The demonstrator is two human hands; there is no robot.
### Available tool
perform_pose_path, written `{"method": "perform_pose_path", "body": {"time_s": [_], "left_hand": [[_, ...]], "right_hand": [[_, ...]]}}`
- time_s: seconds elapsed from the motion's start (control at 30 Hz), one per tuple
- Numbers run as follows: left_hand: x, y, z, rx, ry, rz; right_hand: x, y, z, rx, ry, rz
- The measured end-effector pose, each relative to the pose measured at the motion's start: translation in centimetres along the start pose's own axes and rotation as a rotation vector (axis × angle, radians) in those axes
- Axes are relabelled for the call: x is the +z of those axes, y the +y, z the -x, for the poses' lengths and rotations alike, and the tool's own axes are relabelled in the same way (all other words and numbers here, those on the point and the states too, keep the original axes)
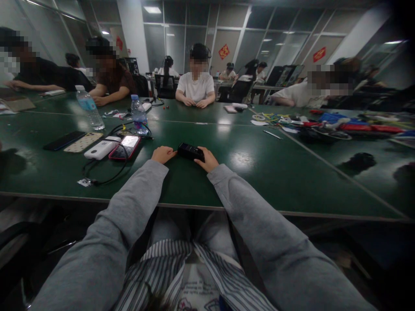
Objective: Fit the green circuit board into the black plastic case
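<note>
A small black box-shaped device [189, 151] with a dark screen-like face lies on the green table in front of me. My right hand [209, 160] grips its right end, thumb on the near side and fingers on the far side. At its left end is my left hand [163, 154], fingers curled in, with the thumb tip reaching the device's edge or just short of it. Nothing shows inside the left hand. Left of that hand lie a phone in a red-edged case [125, 147] and a white power bank [102, 147] with a black cable [121, 172].
Two more phones [65, 141] and two water bottles [90, 108] stand or lie on the left of the table [259, 185]. A pen [272, 135] and a heap of cables and tools [343, 123] are at the right. Several people sit around, one directly opposite [195, 86].
</note>
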State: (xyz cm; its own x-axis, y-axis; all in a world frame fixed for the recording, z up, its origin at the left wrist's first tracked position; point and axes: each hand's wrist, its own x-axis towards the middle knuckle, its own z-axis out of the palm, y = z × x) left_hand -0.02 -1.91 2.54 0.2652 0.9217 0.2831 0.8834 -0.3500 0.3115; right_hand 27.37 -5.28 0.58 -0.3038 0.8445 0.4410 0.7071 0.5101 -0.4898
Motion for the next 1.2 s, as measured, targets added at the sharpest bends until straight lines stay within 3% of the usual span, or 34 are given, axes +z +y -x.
{"method": "perform_pose_path", "body": {"time_s": [0.7,1.2], "left_hand": [[0.25,-0.36,-0.16,0.027,0.0,-0.037],[-0.23,0.23,0.01,-0.001,-0.034,-0.087]], "right_hand": [[0.05,-0.03,-0.13,0.013,0.042,-0.105],[-0.74,0.07,-0.66,-0.053,0.288,-0.314]]}}
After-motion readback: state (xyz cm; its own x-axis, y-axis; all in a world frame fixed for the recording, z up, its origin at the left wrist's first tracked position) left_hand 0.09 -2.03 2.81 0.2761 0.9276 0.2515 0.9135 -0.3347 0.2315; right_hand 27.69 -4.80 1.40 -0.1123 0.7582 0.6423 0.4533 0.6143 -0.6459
